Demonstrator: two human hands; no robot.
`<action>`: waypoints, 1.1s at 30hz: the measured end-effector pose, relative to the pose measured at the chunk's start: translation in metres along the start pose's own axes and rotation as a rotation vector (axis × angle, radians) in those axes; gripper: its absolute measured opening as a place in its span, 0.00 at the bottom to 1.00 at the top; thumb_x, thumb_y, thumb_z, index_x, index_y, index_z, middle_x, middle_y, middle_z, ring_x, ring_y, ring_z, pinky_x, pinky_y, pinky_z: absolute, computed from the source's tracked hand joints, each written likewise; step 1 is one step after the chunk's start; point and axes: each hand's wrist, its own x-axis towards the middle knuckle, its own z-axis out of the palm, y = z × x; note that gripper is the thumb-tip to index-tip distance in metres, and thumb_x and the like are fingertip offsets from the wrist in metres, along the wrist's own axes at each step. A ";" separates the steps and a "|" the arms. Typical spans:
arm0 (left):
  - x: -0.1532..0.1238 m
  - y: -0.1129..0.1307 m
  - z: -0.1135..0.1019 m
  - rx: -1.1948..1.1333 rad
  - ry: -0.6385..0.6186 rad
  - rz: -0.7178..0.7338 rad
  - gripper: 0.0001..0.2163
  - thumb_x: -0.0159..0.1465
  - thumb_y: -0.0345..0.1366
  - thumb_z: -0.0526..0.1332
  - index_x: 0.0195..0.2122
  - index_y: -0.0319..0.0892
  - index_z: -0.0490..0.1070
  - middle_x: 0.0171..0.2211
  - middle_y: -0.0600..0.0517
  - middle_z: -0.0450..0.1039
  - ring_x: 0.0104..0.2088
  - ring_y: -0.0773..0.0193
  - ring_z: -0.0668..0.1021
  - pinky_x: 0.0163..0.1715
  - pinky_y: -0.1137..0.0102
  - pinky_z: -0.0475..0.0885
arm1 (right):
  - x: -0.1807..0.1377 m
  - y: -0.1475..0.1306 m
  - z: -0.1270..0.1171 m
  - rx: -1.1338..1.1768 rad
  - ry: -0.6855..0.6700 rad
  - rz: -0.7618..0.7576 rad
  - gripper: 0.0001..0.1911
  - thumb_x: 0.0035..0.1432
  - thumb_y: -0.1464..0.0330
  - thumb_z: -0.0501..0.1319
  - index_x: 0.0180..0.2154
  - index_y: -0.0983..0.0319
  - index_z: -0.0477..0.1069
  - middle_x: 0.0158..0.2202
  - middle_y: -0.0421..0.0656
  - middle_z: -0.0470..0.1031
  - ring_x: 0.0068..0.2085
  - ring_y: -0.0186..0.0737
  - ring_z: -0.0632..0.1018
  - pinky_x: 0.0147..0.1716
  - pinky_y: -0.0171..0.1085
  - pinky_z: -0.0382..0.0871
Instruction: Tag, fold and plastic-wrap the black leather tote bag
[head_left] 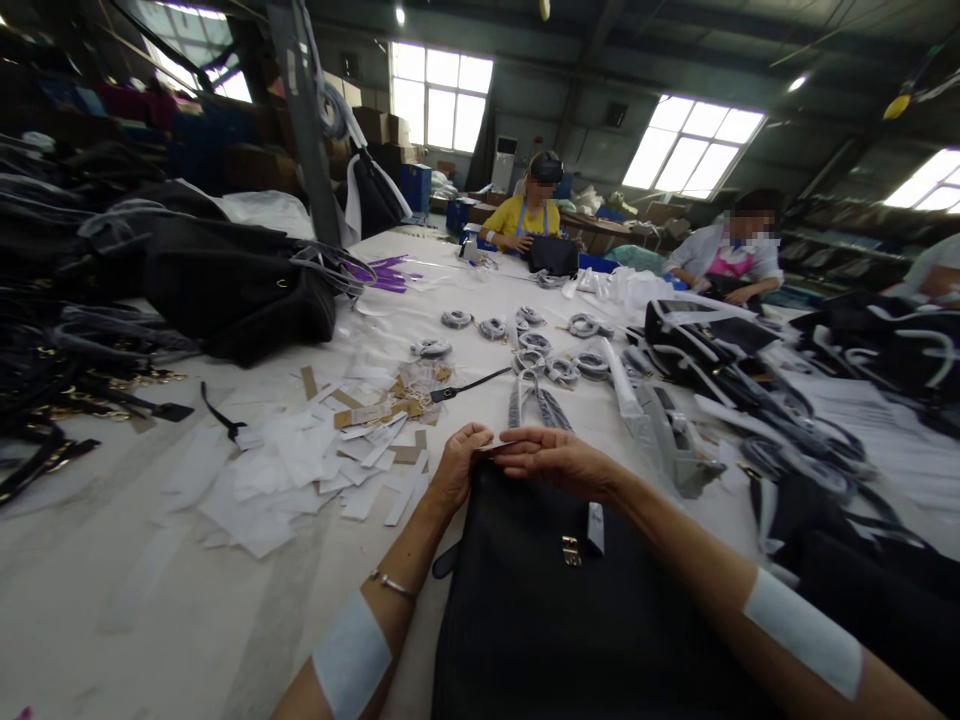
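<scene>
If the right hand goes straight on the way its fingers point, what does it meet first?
Probably the left hand: the right hand points at it above the bag, and they almost touch.

My left hand [459,465] and right hand [559,460] meet at the far edge of the black bag [540,620], fingertips pinched together. My left forearm runs along its left side; my right forearm crosses over it.

White paper scraps [285,480] litter the worktop [112,600]. Black bags [240,285] pile up at the left and grey coiled straps [529,345] lie farther back. A person in yellow [531,215] and a person in white [731,258] sit beyond, under bright windows [439,95].
</scene>
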 end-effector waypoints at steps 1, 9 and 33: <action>0.001 -0.002 0.000 -0.007 0.017 0.006 0.13 0.52 0.44 0.65 0.27 0.42 0.64 0.21 0.59 0.63 0.21 0.72 0.66 0.23 0.76 0.62 | 0.003 0.002 0.002 -0.080 0.068 -0.015 0.24 0.43 0.70 0.72 0.44 0.64 0.71 0.42 0.47 0.80 0.46 0.42 0.80 0.49 0.40 0.73; 0.006 -0.009 -0.004 0.057 0.116 0.100 0.12 0.54 0.44 0.65 0.29 0.40 0.68 0.18 0.61 0.60 0.19 0.73 0.62 0.20 0.76 0.57 | 0.023 0.017 0.004 -0.512 0.462 -0.082 0.08 0.53 0.66 0.66 0.28 0.62 0.70 0.22 0.38 0.76 0.19 0.32 0.76 0.17 0.28 0.70; 0.003 0.005 -0.015 0.419 0.047 0.271 0.11 0.58 0.45 0.65 0.27 0.41 0.72 0.26 0.54 0.72 0.29 0.63 0.73 0.35 0.69 0.69 | 0.020 0.013 -0.010 -0.367 0.326 -0.096 0.13 0.62 0.60 0.56 0.41 0.63 0.67 0.33 0.44 0.80 0.20 0.30 0.76 0.15 0.27 0.65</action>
